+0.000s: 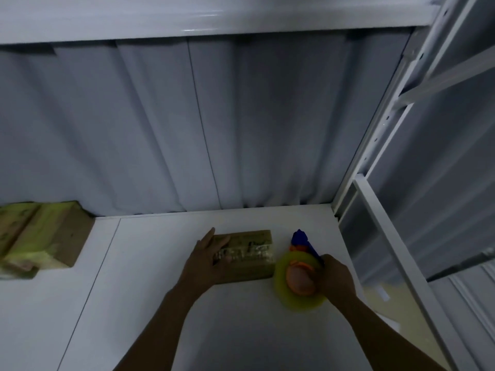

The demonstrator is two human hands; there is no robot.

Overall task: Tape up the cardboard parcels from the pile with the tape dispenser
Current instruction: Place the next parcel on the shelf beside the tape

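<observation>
Right hand (336, 277) curled round tape dispenser (300, 279), just right of cardboard parcel (249, 266); left hand (206, 259) flat, fingers straight, on parcel's left end; parcel lying on white table (160, 290); pile of parcels (40, 236) well apart, far left

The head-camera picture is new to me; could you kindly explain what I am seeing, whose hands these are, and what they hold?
There is no machine here: a person wears one camera on the head, looking forward and down at their own bare hands. On the white table lies a cardboard parcel; the left hand rests flat on it, fingers straight. The right hand grips a tape dispenser with a yellow roll, just beside the parcel. At far left sits a pile of further parcels. A grey wall stands behind.
</observation>
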